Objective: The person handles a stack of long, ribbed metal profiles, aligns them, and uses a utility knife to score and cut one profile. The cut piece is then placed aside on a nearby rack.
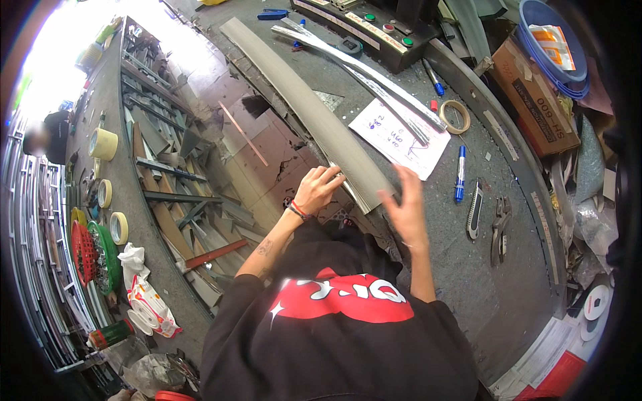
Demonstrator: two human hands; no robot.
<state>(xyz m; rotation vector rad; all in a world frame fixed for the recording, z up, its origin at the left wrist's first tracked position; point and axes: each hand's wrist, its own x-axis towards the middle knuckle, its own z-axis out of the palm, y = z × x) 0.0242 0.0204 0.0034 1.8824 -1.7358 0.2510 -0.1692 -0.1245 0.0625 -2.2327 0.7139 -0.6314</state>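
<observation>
Since the long grey profile (314,117) lies along the counter's (447,230) left edge, which seems to bear its length, my left grip (313,194) curls at its near end, perhaps steadying it, though I cannot tell whether it pinches, while my right grip (409,212) spreads wide just beside that end. Marker (461,174), knife (475,210) and pliers (499,227) lie toward the right edge, probably for easy reach; grit speckles the dark surface, and tiled floor (208,87) shows beyond the left edge.

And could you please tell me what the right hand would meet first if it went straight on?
The right hand would probably meet the white paper sheet first, though depth is unclear.
</observation>
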